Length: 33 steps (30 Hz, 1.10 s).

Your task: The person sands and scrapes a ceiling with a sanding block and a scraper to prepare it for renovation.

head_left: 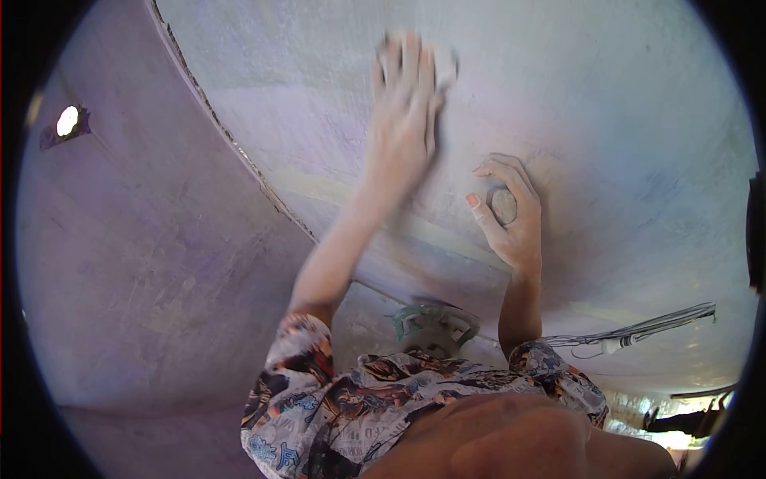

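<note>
Head-cam view, tilted steeply up; the wearer's own body fills the bottom of frame. Nearest: a patterned, comic-print shirt (351, 415) w/ short sleeves, and a blurred skin-toned shape at bottom centre, too close to make out. Just beyond the chest sits a green-grey mask-like object (431, 323), prob. a dust respirator, detail soft.

Both forearms reach up to a large curved wall (606, 120), pale lilac-grey, dusty, w/ faint streaks. Right hand (507, 215) rests against the surface, fingers curled narrow around a small round grey stone-like piece (503, 205), thumb out to the side. Left hand (403, 120) is higher up the wall, fingers fairly straight and close together, pressing flat on a pale pad or sheet (443, 64), poss. sandpaper; motion blur hides its edges.

A ragged seam (231, 144) runs diagonally from the top, splitting the curved wall from a darker purple panel on the left w/ a small bright hole (68, 120). Lower right, cables (638, 331) trail across the surface.

Judgement: the step looks like hand-sanding or smoothing the wall, mid-stroke. Next move likely calls for even, flat pressure from the left palm, following the curve, w/ the right hand steadying.
</note>
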{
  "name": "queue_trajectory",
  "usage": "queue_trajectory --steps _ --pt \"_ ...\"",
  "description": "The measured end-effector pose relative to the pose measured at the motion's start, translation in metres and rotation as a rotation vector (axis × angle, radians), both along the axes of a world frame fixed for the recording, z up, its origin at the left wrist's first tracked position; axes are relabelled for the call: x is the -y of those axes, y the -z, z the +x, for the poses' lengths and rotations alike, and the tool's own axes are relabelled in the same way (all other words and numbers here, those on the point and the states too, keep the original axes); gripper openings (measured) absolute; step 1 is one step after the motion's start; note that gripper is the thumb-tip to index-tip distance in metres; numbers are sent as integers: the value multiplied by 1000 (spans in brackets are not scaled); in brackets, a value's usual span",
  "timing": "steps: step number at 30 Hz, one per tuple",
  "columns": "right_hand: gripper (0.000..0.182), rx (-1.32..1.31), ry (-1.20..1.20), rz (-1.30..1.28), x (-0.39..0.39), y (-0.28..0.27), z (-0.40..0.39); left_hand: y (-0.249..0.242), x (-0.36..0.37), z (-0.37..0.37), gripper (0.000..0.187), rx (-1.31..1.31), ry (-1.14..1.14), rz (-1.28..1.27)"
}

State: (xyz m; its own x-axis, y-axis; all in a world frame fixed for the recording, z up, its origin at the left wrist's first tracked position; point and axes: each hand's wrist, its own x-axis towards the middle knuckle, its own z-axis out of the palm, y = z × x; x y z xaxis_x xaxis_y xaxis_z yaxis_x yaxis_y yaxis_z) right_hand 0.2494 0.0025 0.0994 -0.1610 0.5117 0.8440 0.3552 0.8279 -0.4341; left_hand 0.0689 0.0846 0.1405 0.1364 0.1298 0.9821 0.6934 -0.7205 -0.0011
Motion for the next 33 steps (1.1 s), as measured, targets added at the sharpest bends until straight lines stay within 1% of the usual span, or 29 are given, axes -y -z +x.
queue_trajectory --steps 1,2,3,5,6,7,8,9,10,12,13,14,15,16,17,18,19,20,22,23,24,25,26,28,29,30,31,32,33 --pt "28 3 8 21 -2 -2 -1 -57 0 -7 45 -44 11 -6" --pt "28 0 6 35 -4 -2 -2 -99 3 -11 45 -97 21 -3" --pt "28 -11 -12 -1 -3 0 0 -110 11 -6 45 -99 24 -2" --pt "28 -25 -29 -46 -1 0 0 -115 24 9 46 -41 -106 -10" --pt "28 -14 -27 -37 0 -2 -1 -79 8 9 47 -57 -25 210" --pt "28 2 -24 -17 -1 -3 0 -33 7 12 48 -39 4 175" --pt "28 11 -20 -22 0 -3 0 4 8 8 48 -53 -15 55" --pt "29 13 -9 -18 1 -3 -2 25 11 4 49 -70 -34 -66" --pt "29 12 0 -3 1 -4 -3 4 12 1 49 -65 -33 -60" --pt "29 3 -15 7 -1 -2 -2 -68 5 -3 48 -128 -17 208" --pt "30 -19 -25 18 -3 -2 -3 -104 9 2 48 -133 -18 220" --pt "30 -25 -20 31 -5 -5 -3 -139 14 9 46 -46 -54 246" --pt "31 -19 -15 29 -5 -6 -3 -155 16 15 46 41 -87 263" --pt "32 -12 -9 14 -1 -3 -3 -131 18 12 49 -29 -60 -108" --pt "32 -16 -4 8 1 -2 -3 -93 17 19 45 -61 -24 172" --pt "33 -14 -11 16 1 -3 -2 -36 14 22 44 -38 11 105" --pt "34 -8 -17 24 1 -2 -1 2 12 25 44 -11 47 38" --pt "34 -11 -11 24 2 1 -2 1 11 25 44 -13 54 37" --pt "35 -15 -17 31 2 -1 -2 -22 5 21 44 -22 59 187" --pt "35 -9 -19 31 2 0 -1 -63 4 18 44 -16 57 187" --pt "36 -11 -23 37 0 1 -1 -125 4 15 44 18 -11 284" --pt "38 -16 -23 35 -1 3 -1 -157 5 15 45 50 -75 373" --pt "38 -24 -20 38 -3 -1 0 -153 9 17 45 43 -71 377" --pt "39 -27 -39 -27 2 1 2 -110 26 18 49 -58 -24 -125" --pt "39 -30 -42 -29 2 1 2 -67 16 26 47 -33 35 184" --pt "40 -17 -39 -7 2 -1 3 -16 11 23 47 -39 16 98" --pt "40 -6 -34 11 3 1 3 17 12 21 46 -46 -1 8" --pt "40 -11 -34 9 2 2 2 8 13 18 46 -51 -1 6" --pt "40 -5 -40 2 1 1 3 -19 12 14 45 -82 15 77"
